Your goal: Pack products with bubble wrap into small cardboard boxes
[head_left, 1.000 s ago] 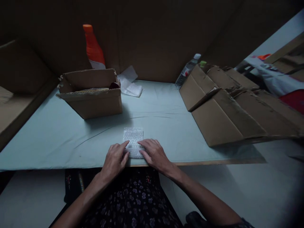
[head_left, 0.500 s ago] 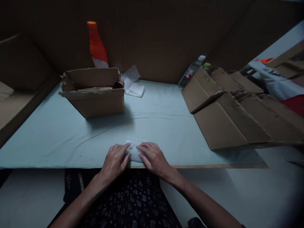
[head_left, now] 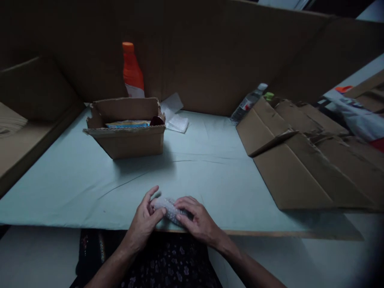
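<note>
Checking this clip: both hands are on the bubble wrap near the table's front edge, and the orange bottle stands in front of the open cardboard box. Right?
Not quite: the head view shows the orange bottle behind the open cardboard box. Both the left hand and right hand are on the bubble wrap near the front edge of the table.

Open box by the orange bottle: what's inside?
Inside the open box, a blue-and-yellow item shows, with a dark red item at the right end. The front wall hides their lower parts and the box floor; anything beneath can't be seen.
</note>
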Demonstrator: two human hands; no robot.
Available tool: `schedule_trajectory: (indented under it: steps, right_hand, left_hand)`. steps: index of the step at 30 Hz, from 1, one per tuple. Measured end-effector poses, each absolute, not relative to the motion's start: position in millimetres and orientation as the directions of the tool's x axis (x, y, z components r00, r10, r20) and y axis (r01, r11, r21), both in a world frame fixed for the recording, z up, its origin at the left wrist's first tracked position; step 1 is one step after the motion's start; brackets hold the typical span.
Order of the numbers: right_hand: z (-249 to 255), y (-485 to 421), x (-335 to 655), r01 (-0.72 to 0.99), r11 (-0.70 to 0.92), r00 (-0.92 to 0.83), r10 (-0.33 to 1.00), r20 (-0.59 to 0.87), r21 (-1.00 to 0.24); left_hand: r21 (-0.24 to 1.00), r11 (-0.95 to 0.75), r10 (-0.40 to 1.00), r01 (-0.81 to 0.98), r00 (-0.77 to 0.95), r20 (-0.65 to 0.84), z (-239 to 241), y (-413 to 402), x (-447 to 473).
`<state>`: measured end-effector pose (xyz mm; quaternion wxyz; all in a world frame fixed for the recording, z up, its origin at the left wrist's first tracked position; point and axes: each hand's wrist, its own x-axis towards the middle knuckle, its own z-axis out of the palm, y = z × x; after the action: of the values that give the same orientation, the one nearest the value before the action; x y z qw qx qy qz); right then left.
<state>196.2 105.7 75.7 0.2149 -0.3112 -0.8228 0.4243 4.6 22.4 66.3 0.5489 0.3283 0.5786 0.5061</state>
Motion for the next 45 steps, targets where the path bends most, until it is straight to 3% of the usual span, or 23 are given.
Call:
schedule_trajectory:
  steps: [5,9,11,14,18,20,23,25,28,32,35,37,39,41,42,45]
  right_hand:
    - [85,120,195,0.324,0.314,-0.746,0.665,-0.037,-0.892]
    - [107,145,186,0.345,0.379,-0.816,0.573,-0.075,-0.859]
    - [134,165,180,0.319,0.476,-0.796,0.604,0.040,-0.820]
    - [190,201,161,0.274,0.648,-0.716,0.630,0.299,-0.711]
    - [257,253,96,0.316,0.846,-0.666,0.520,0.535,-0.430]
    - [271,275,51,0.337,0.897,-0.774,0.437,0.458,-0.287]
    - [268,297,-13,0.318,0.944,-0.940,0.326,0.105,-0.088]
    - [253,303,-45,0.285,0.958,-0.952,0.286,-0.106,0.019]
    - [224,306,-75,0.290,0.951,-0.923,0.308,-0.232,0.108]
    - [202,310,-91,0.307,0.945,-0.903,0.326,-0.278,0.114]
    - [212,314,-84,0.298,0.949,-0.899,0.314,-0.305,0.098]
    - [228,317,-62,0.276,0.959,-0.939,0.282,-0.196,0.057]
    - [242,320,-24,0.313,0.949,-0.947,0.314,0.071,-0.021]
    - [244,321,24,0.428,0.887,-0.820,0.462,0.338,-0.173]
    - [237,321,49,0.477,0.834,-0.729,0.552,0.404,-0.279]
    - [192,318,104,0.500,0.674,-0.613,0.719,0.328,-0.543]
  left_hand:
    - [0.984,0.175,0.965,-0.021,-0.195,-0.176,64,29,8]
    - [0.935,-0.092,0.981,0.343,-0.127,0.144,84,37,-20]
    - [0.776,-0.245,0.910,0.582,-0.138,0.391,111,47,-50]
    - [0.444,-0.235,0.686,0.865,-0.177,0.706,154,69,-105]
    - [0.197,-0.070,0.574,0.978,-0.122,0.810,176,95,-155]
    - [0.147,-0.068,0.581,0.987,-0.081,0.810,169,101,-162]
    - [0.117,-0.091,0.574,0.989,-0.044,0.818,152,101,-162]
    - [0.113,-0.102,0.570,0.988,-0.035,0.821,144,99,-161]
    - [0.105,-0.125,0.566,0.987,-0.016,0.824,141,100,-164]
    - [0.112,-0.157,0.566,0.981,-0.004,0.824,146,105,-167]
    - [0.174,-0.163,0.559,0.971,-0.054,0.827,149,103,-165]
    - [0.284,-0.133,0.526,0.949,-0.175,0.832,145,98,-167]
    - [0.448,-0.081,0.483,0.890,-0.358,0.799,135,94,-176]
    - [0.674,-0.036,0.519,0.738,-0.562,0.644,119,92,-190]
    - [0.793,-0.011,0.576,0.610,-0.644,0.503,110,93,-197]
    - [0.973,0.062,0.732,0.221,-0.673,0.106,85,100,-208]
